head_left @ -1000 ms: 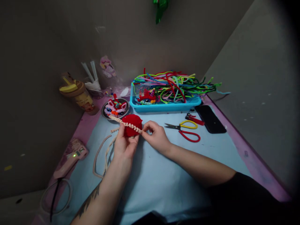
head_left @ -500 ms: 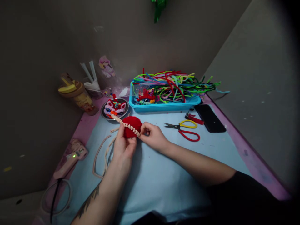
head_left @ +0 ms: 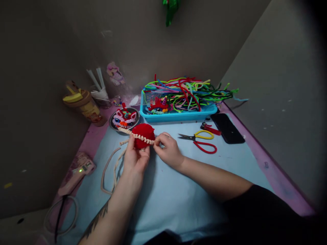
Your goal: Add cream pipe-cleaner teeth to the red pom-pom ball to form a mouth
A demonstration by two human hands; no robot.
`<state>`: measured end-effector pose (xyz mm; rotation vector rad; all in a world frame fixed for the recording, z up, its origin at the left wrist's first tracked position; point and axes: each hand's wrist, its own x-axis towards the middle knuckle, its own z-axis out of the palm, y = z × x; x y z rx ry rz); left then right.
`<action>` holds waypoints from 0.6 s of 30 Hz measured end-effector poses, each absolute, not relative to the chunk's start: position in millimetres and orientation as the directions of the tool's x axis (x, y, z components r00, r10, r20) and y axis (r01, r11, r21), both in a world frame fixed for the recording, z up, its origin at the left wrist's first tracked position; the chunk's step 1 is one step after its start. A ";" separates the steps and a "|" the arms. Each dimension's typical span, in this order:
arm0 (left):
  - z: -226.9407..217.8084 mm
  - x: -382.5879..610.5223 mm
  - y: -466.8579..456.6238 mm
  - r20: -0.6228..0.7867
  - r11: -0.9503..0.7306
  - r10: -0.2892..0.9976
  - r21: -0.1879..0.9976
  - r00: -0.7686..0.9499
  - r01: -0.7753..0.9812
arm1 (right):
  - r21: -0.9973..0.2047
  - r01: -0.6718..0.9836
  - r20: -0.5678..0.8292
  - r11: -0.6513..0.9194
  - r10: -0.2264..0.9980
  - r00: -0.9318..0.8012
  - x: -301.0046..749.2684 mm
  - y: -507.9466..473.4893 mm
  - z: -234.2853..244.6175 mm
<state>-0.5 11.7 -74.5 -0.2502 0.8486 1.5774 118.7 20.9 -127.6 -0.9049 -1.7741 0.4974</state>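
My left hand (head_left: pixel 136 158) is closed around the lower left side of a round red fuzzy piece (head_left: pixel 143 131). Across its front runs a cream, tightly crimped pipe cleaner (head_left: pixel 140 137), pressed near its middle by my left thumb. My right hand (head_left: pixel 168 148) pinches the right end of that pipe cleaner at the edge of the red piece. Its left end reaches out toward a metal bowl (head_left: pixel 111 126). Further cream pipe cleaners (head_left: pixel 116 166) lie on the table to the left of my left wrist. The back of the red piece is hidden.
Scissors (head_left: pixel 195 139) with yellow and red handles, a red-handled tool (head_left: pixel 212 129) and a phone (head_left: pixel 227 128) lie to the right. Behind stands a blue tray (head_left: pixel 178 118) of colourful pipe cleaners. A lidded cup (head_left: pixel 88 105) and a pink glue gun (head_left: pixel 76 177) are at left.
The right end of the cream pipe cleaner has risen slightly with my right hand, so the strip lies flatter across the red piece. My left hand keeps its hold.
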 end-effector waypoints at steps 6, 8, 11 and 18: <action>-73.1 -1.7 11.8 -0.624 0.059 0.757 0.363 -0.196 -0.930 | -0.533 0.407 0.713 0.742 0.653 -0.256 124.3 25.4 -132.0; -74.3 -2.4 11.8 -0.629 0.068 0.754 0.360 -0.188 -0.930 | -0.488 0.423 0.715 0.763 0.628 -0.307 126.7 26.8 -132.7; -75.7 -2.8 11.6 -0.633 0.082 0.756 0.346 -0.168 -0.935 | -0.409 0.432 0.724 0.804 0.574 -0.383 129.5 28.2 -133.9; -74.4 0.8 10.4 -0.629 0.095 0.762 0.342 -0.153 -0.935 | -0.345 0.386 0.762 0.856 0.495 -0.418 128.6 31.1 -142.8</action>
